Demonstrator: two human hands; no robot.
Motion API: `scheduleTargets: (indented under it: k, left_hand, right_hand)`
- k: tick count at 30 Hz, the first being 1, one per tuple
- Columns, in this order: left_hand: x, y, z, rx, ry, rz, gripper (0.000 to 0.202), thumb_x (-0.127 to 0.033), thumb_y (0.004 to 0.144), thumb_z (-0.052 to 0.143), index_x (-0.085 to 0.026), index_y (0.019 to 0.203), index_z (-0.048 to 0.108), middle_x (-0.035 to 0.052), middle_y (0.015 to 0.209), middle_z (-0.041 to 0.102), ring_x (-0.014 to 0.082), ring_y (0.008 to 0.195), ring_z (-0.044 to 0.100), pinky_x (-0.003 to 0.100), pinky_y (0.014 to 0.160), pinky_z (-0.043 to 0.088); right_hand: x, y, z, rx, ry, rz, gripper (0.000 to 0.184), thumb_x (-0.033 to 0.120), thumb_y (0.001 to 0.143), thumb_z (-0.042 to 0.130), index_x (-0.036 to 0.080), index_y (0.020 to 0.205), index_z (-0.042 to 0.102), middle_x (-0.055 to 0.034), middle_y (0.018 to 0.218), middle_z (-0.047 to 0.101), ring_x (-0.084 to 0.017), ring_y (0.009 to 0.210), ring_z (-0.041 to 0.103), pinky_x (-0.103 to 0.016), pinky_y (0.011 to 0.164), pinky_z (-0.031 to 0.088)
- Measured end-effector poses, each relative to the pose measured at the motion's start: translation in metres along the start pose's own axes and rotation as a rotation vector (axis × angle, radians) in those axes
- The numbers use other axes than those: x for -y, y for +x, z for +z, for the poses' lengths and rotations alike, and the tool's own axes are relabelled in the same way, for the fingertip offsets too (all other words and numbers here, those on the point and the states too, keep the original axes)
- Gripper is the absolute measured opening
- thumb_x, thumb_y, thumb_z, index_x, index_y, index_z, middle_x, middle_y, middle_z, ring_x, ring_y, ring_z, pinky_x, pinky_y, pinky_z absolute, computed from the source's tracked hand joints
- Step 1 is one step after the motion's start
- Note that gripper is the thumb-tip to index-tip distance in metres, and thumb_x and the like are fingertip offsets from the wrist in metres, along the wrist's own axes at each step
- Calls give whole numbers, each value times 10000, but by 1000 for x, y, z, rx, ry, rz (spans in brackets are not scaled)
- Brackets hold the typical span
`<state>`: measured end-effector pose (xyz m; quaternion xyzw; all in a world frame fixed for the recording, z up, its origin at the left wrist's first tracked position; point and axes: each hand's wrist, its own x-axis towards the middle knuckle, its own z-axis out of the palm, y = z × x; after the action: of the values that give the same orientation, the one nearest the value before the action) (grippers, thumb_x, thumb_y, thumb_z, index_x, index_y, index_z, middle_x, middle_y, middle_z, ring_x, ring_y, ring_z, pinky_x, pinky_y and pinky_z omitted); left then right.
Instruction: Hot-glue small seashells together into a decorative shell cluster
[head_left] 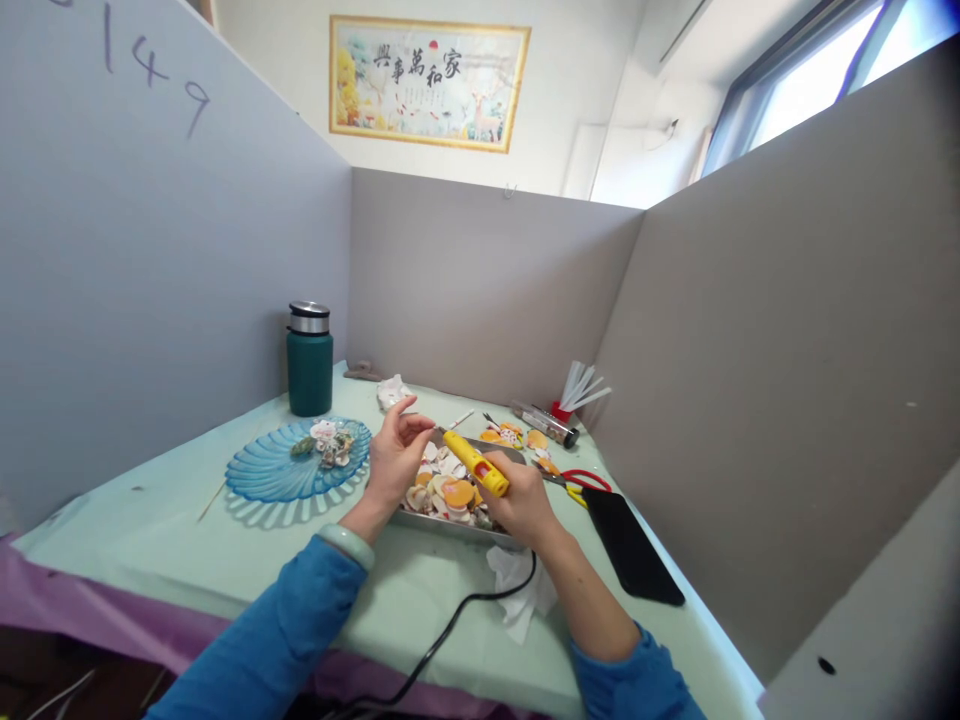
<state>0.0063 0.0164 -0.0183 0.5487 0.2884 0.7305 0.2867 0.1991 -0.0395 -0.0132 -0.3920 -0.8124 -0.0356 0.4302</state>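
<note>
My right hand [521,505] is wrapped round a yellow glue gun [476,463], whose tip points up-left toward my left hand. Its black cord [442,640] trails off the table's front edge. My left hand [397,450] is raised just above a metal tray [450,525], fingertips pinched on a small piece too small to name. The tray is filled with several white and orange shells [448,487].
A blue glass plate [259,475] with a few shells lies at left, a green flask [309,362] behind it. Red-handled scissors [581,483], a black phone [630,548], glue sticks [583,388] and a crumpled tissue [517,590] sit around the tray. Grey partitions enclose the table.
</note>
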Motion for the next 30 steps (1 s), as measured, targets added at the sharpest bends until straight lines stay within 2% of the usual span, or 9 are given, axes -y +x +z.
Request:
scheduleTargets:
  k: [5, 9, 12, 20, 26, 30]
  left_hand:
    - [-1, -1, 0, 7, 18, 6, 554, -236, 682, 702, -220, 1199, 505, 17, 822, 678, 173, 801, 654, 337, 776, 536]
    - [-2, -3, 1, 5, 17, 12, 541, -217, 684, 696, -221, 1192, 511, 17, 827, 677, 171, 805, 656, 339, 798, 529]
    - [-3, -3, 1, 8, 21, 14, 538, -206, 685, 691, -225, 1191, 512, 16, 828, 676, 171, 806, 655, 337, 801, 526]
    - [-1, 0, 0, -7, -8, -8, 539, -248, 701, 694, -196, 1195, 486, 17, 812, 662, 161, 784, 645, 322, 773, 519]
    - [-1, 2, 0, 20, -79, -65, 583, -270, 674, 726, -181, 1191, 471, 3, 770, 651, 154, 746, 641, 335, 776, 514]
    - [-7, 2, 1, 0, -125, -128, 597, -278, 657, 735, -167, 1181, 470, 2, 770, 650, 149, 737, 637, 326, 758, 512]
  right_hand:
    - [3, 3, -2, 0, 173, 134, 115, 279, 803, 552, 182, 836, 605, -6, 723, 631, -139, 610, 544, -236, 578, 417]
    - [0, 4, -1, 22, 332, 270, 193, 322, 779, 595, 151, 857, 637, -19, 746, 648, -155, 650, 577, -248, 588, 468]
    - [-4, 3, 1, 44, 423, 322, 235, 352, 771, 614, 140, 864, 655, -31, 760, 656, -172, 675, 601, -266, 604, 495]
    - [-6, 2, 1, 35, 466, 359, 244, 351, 777, 620, 139, 890, 662, -54, 817, 674, -202, 738, 629, -303, 659, 519]
    - [-7, 2, 2, 25, 409, 338, 214, 337, 771, 618, 140, 846, 657, -37, 757, 657, -175, 671, 601, -276, 613, 499]
    - [-10, 2, 2, 3, 354, 328, 207, 332, 773, 608, 139, 835, 650, -28, 733, 641, -161, 645, 579, -257, 588, 476]
